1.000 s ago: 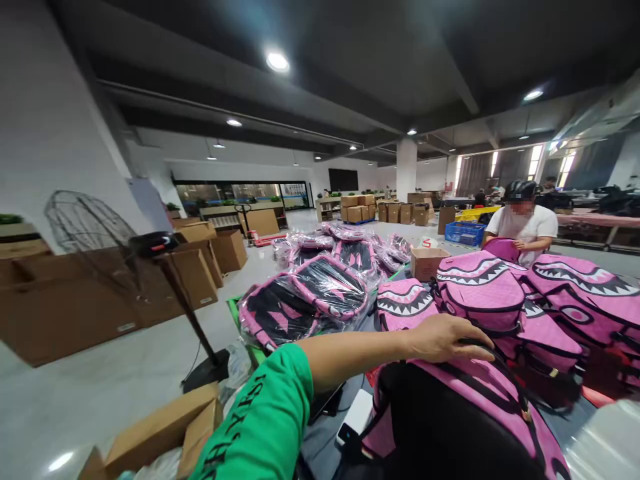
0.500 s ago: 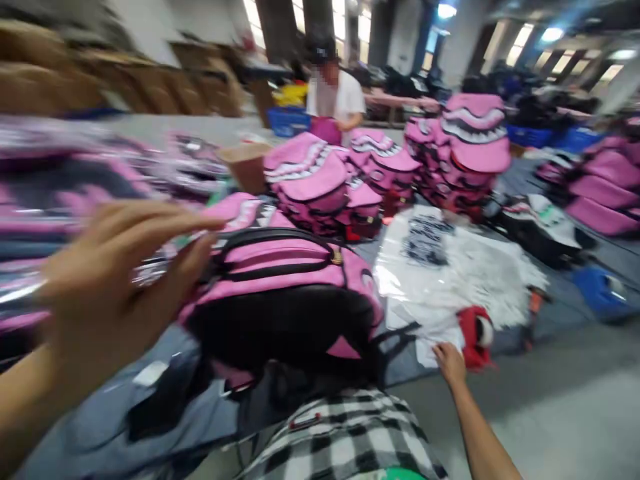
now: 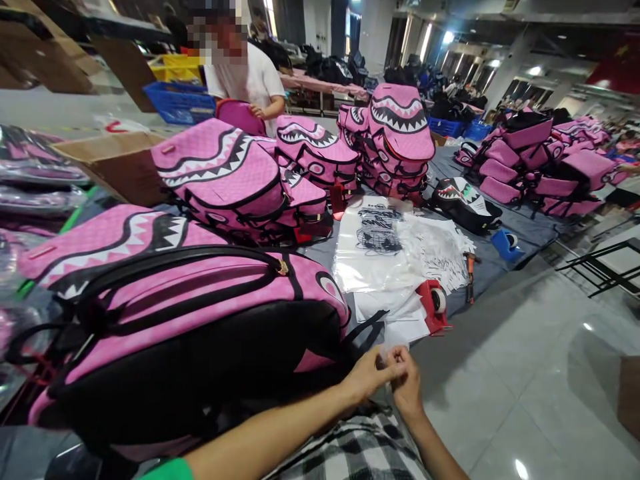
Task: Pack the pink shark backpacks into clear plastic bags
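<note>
My left hand (image 3: 369,375) and my right hand (image 3: 404,383) meet at the table's front edge, fingers pinched together on a small, translucent white piece (image 3: 389,348). It looks like thin plastic, but its exact kind is unclear. To their left a large pink and black backpack (image 3: 210,347) lies on its side, its black strap reaching toward my hands. Just beyond my fingers are white paper sheets (image 3: 407,328) and a red tape dispenser (image 3: 434,308) with a roll in it.
Clear bags (image 3: 367,243) and a heap of white tags (image 3: 440,250) lie farther back. Stacks of pink shark-mouth backpacks (image 3: 220,177) stand behind. A person in a white shirt (image 3: 260,73) handles a magenta item. A blue tape dispenser (image 3: 507,245) sits right.
My left hand has moved from above the left side of the backpack to meet my right hand. Both now pinch the small translucent piece. The view has shifted.
</note>
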The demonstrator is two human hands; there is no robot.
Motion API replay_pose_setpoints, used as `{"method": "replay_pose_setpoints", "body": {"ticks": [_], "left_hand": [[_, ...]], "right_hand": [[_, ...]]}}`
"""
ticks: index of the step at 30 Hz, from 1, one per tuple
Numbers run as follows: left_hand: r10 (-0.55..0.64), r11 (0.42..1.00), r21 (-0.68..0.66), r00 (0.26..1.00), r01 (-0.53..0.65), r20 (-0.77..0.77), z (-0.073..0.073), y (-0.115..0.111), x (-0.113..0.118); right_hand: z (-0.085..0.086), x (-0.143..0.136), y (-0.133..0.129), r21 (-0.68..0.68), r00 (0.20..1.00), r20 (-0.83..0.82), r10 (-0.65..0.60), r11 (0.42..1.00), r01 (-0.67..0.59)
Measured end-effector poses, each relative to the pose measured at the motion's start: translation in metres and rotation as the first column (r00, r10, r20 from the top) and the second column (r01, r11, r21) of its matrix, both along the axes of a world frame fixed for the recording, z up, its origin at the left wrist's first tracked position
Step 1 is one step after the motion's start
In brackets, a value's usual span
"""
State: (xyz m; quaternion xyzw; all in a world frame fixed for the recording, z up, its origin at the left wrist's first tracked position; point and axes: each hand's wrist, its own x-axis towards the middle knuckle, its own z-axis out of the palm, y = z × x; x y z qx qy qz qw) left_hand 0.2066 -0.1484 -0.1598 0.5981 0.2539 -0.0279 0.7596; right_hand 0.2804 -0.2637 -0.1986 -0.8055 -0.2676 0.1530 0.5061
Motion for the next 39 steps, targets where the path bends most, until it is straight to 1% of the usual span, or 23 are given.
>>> {"method": "replay_pose_setpoints", "body": {"ticks": [2, 4, 6, 7, 8, 9, 11, 12, 13, 14, 17, 19, 20, 21, 22, 25, 26, 28, 31, 33, 35, 37, 39], "left_hand": [[0.081, 0.992, 0.092, 0.997, -0.082, 0.015, -0.007, -0.006, 0.001], [0.117, 0.982, 0.146, 0.993, -0.12, 0.031, -0.005, -0.005, -0.004], [0.116, 0.963, 0.236, 0.991, -0.129, 0.068, 0.005, 0.002, -0.012], [0.073, 0.937, 0.336, 0.994, -0.097, 0.083, 0.013, 0.006, -0.018], [-0.011, 0.882, 0.471, 0.996, -0.031, 0.086, 0.023, 0.01, -0.026], [-0.118, 0.782, 0.622, 0.991, 0.049, 0.07, 0.035, 0.013, -0.034], [-0.285, 0.465, 0.874, 0.959, 0.143, -0.006, 0.06, 0.019, -0.052], [-0.311, 0.313, 0.942, 0.95, 0.122, -0.019, 0.073, 0.022, -0.061], [-0.305, 0.191, 0.98, 0.952, 0.058, 0.003, 0.085, 0.025, -0.071], [-0.273, 0.095, 0.995, 0.96, -0.042, 0.067, 0.096, 0.028, -0.081], [-0.15, -0.112, 0.922, 0.923, -0.372, 0.354, 0.12, 0.04, -0.111], [-0.084, -0.233, 0.794, 0.825, -0.561, 0.558, 0.129, 0.046, -0.133], [-0.055, -0.265, 0.733, 0.769, -0.626, 0.637, 0.133, 0.049, -0.144], [-0.014, -0.264, 0.69, 0.718, -0.674, 0.696, 0.137, 0.052, -0.155], [0.046, -0.23, 0.667, 0.677, -0.709, 0.735, 0.142, 0.055, -0.166], [0.32, -0.034, 0.645, 0.603, -0.763, 0.73, 0.163, 0.072, -0.192], [0.406, 0.013, 0.618, 0.57, -0.786, 0.715, 0.171, 0.081, -0.198], [0.524, 0.073, 0.552, 0.503, -0.83, 0.687, 0.188, 0.103, -0.204], [0.596, 0.222, 0.436, 0.475, -0.872, 0.647, 0.207, 0.138, -0.205], [0.621, 0.304, 0.357, 0.468, -0.883, 0.629, 0.215, 0.155, -0.204], [0.634, 0.344, 0.324, 0.472, -0.881, 0.613, 0.218, 0.165, -0.204], [0.637, 0.364, 0.339, 0.498, -0.867, 0.589, 0.219, 0.172, -0.205], [0.636, 0.373, 0.37, 0.525, -0.851, 0.566, 0.218, 0.179, -0.206]], "right_hand": [[0.005, -0.02, -0.001, 0.019, 0.997, -0.012, 0.07, 0.997, -0.069], [0.021, -0.022, -0.003, 0.05, 0.983, -0.001, 0.185, 0.981, -0.185], [0.046, -0.009, -0.004, 0.075, 0.959, 0.114, 0.261, 0.96, -0.27], [0.06, 0.001, -0.004, 0.077, 0.936, 0.203, 0.287, 0.948, -0.307], [0.072, 0.012, -0.003, 0.067, 0.899, 0.286, 0.33, 0.93, -0.362], [0.082, 0.022, 0.0, 0.047, 0.849, 0.346, 0.399, 0.897, -0.44], [0.095, 0.036, 0.012, 0.012, 0.743, 0.38, 0.551, 0.8, -0.6], [0.098, 0.04, 0.02, 0.017, 0.702, 0.373, 0.607, 0.752, -0.659], [0.1, 0.041, 0.03, 0.041, 0.675, 0.367, 0.64, 0.714, -0.699], [0.101, 0.04, 0.039, 0.077, 0.661, 0.365, 0.656, 0.686, -0.723], [0.107, 0.031, 0.066, 0.191, 0.652, 0.4, 0.644, 0.637, -0.747], [0.118, 0.024, 0.081, 0.249, 0.69, 0.405, 0.6, 0.654, -0.714], [0.127, 0.02, 0.089, 0.276, 0.717, 0.395, 0.575, 0.67, -0.689], [0.138, 0.016, 0.097, 0.297, 0.739, 0.379, 0.557, 0.683, -0.667], [0.152, 0.013, 0.106, 0.306, 0.75, 0.367, 0.55, 0.69, -0.656], [0.203, 0.0, 0.141, 0.261, 0.695, 0.401, 0.597, 0.652, -0.712], [0.222, -0.005, 0.155, 0.224, 0.656, 0.417, 0.629, 0.628, -0.745], [0.257, -0.013, 0.183, 0.154, 0.57, 0.392, 0.722, 0.559, -0.815], [0.293, -0.021, 0.219, 0.077, 0.436, 0.192, 0.879, 0.43, -0.9], [0.304, -0.021, 0.237, 0.028, 0.352, 0.066, 0.934, 0.351, -0.936], [0.307, -0.018, 0.248, -0.023, 0.296, -0.006, 0.955, 0.296, -0.955], [0.305, -0.013, 0.255, -0.042, 0.304, -0.061, 0.951, 0.302, -0.952], [0.301, -0.008, 0.259, -0.028, 0.365, -0.105, 0.925, 0.364, -0.931]]}}
